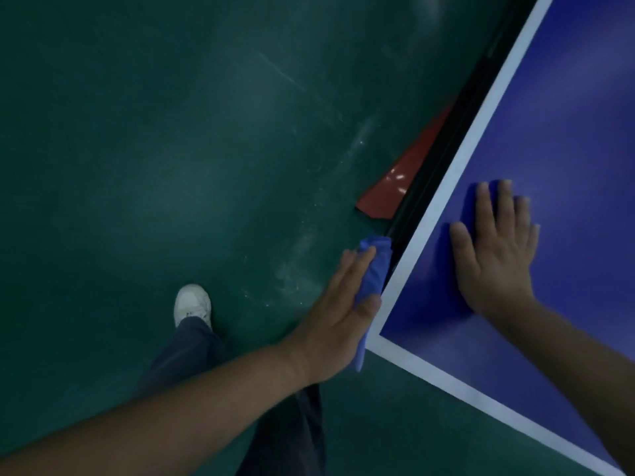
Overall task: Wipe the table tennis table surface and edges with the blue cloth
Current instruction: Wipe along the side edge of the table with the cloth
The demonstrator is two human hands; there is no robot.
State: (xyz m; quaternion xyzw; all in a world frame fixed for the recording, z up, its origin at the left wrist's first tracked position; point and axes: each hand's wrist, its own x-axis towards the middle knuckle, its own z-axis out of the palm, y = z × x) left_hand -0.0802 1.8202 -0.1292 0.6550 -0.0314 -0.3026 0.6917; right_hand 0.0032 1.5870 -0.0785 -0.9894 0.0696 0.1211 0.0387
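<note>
left hand (340,314) flat, pressing blue cloth (376,269) lengthwise along table (567,115) edge, right hand (494,249) spread flat on top

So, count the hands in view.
2. The left hand presses the blue cloth against the table edge; the right hand lies flat on the table top.

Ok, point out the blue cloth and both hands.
blue cloth (379,269), head view, bunched upper part.
left hand (338,321), head view, back of hand.
right hand (494,255), head view, back of hand.

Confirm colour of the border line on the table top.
The border line is white, framing the blue table top; head view shows it best.
</note>
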